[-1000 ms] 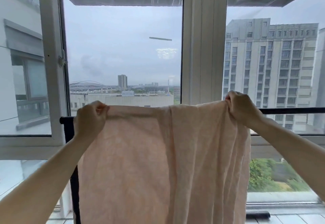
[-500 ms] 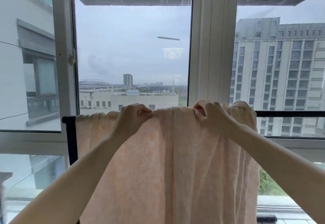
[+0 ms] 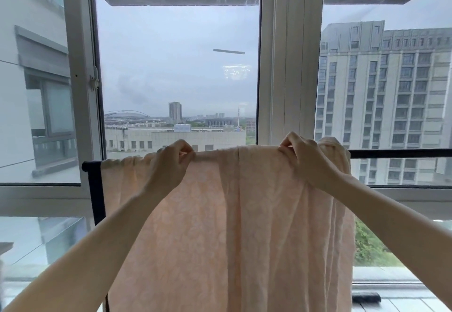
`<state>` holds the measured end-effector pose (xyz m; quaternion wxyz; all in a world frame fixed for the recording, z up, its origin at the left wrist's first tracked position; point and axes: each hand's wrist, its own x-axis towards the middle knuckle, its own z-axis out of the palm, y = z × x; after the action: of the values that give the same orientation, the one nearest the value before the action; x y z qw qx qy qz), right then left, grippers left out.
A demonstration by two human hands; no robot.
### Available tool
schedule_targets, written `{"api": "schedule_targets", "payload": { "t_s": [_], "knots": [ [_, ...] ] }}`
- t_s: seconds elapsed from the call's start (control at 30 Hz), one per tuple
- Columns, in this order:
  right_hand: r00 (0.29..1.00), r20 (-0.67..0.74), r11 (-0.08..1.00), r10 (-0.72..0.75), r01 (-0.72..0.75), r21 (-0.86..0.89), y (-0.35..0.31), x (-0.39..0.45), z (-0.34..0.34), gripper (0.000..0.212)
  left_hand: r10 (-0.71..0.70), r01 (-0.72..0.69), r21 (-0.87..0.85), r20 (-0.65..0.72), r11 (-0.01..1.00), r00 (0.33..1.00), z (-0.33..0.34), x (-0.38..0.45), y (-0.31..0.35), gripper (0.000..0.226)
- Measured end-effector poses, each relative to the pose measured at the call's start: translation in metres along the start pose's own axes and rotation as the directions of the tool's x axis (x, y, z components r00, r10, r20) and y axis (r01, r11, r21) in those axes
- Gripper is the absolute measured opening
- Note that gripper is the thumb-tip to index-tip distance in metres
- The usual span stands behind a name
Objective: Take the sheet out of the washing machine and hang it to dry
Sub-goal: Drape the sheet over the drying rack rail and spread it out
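A pale peach sheet (image 3: 234,226) with a faint pattern hangs over the black top bar of a drying rack (image 3: 401,153) in front of the window. It drapes down out of view at the bottom. My left hand (image 3: 171,165) pinches the sheet's top fold left of the middle. My right hand (image 3: 305,157) pinches the top fold further right, near a bunched part of the cloth. The bar is hidden under the sheet between the rack's left post and the bunched right edge.
The rack's black left post (image 3: 96,189) stands close to the white window frame (image 3: 291,67). Large glass panes lie just behind the rack. The bare bar runs on to the right edge. A dark object (image 3: 365,297) lies on the sill at lower right.
Both hands left the sheet's outer corners and moved inward along the top fold. In the last half second the right hand shifted back to the right, spreading the cloth.
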<state>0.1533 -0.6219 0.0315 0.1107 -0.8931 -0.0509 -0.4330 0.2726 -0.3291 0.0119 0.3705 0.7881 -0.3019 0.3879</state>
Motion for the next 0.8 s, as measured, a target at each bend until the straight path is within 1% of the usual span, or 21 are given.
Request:
{"api": "schedule_targets", "payload": {
  "t_s": [0.07, 0.13, 0.17, 0.27, 0.37, 0.4, 0.47, 0.6, 0.67, 0.73, 0.8],
  "knots": [
    [1.000, 0.007, 0.997, 0.026, -0.025, -0.069, 0.003, -0.002, -0.008, 0.014, 0.017, -0.017, 0.046, -0.013, 0.999, 1.000, -0.003, -0.002, -0.002, 0.005],
    [0.999, -0.004, 0.976, 0.049, -0.049, -0.214, 0.012, -0.004, -0.017, 0.014, 0.030, -0.028, 0.080, -0.016, 0.996, 0.999, -0.004, -0.004, -0.005, 0.005],
    [0.998, -0.009, 0.968, 0.064, -0.064, -0.243, 0.018, -0.005, -0.021, 0.014, 0.027, -0.025, 0.103, -0.016, 0.994, 0.999, -0.005, -0.005, -0.006, 0.005],
    [0.993, 0.001, 0.976, 0.121, -0.119, -0.183, 0.039, -0.008, -0.033, 0.012, 0.034, -0.023, 0.188, -0.057, 0.982, 0.998, -0.011, -0.006, -0.016, 0.006],
    [0.981, -0.045, 0.962, 0.186, -0.192, -0.195, 0.051, -0.012, -0.044, 0.013, -0.029, 0.053, 0.235, -0.102, 0.971, 0.994, -0.024, -0.008, -0.032, 0.009],
    [0.981, -0.064, 0.959, 0.184, -0.193, -0.207, 0.053, -0.013, -0.045, 0.014, -0.049, 0.076, 0.250, -0.112, 0.965, 0.992, -0.028, -0.009, -0.036, 0.009],
    [0.983, -0.085, 0.957, 0.163, -0.179, -0.230, 0.051, -0.014, -0.044, 0.015, -0.063, 0.094, 0.275, -0.119, 0.957, 0.991, -0.034, -0.011, -0.041, 0.008],
    [0.989, -0.101, 0.963, 0.104, -0.126, -0.237, 0.034, -0.008, -0.036, 0.007, -0.094, 0.101, 0.181, -0.045, 0.978, 0.995, -0.030, -0.009, -0.034, 0.006],
    [0.993, -0.094, 0.969, 0.067, -0.087, -0.231, 0.022, -0.003, -0.032, 0.003, -0.050, 0.058, 0.165, -0.048, 0.985, 0.998, -0.023, -0.009, -0.022, 0.008],
    [0.999, -0.048, 0.979, 0.023, -0.032, -0.203, 0.005, 0.003, -0.026, 0.011, 0.011, -0.004, 0.157, -0.046, 0.988, 0.999, -0.012, -0.007, -0.008, 0.014],
    [0.998, 0.006, 0.985, -0.055, 0.055, -0.165, -0.013, 0.008, -0.017, 0.014, 0.078, -0.078, 0.126, -0.002, 0.989, 0.997, 0.000, -0.005, 0.010, 0.019]
  ]
}}
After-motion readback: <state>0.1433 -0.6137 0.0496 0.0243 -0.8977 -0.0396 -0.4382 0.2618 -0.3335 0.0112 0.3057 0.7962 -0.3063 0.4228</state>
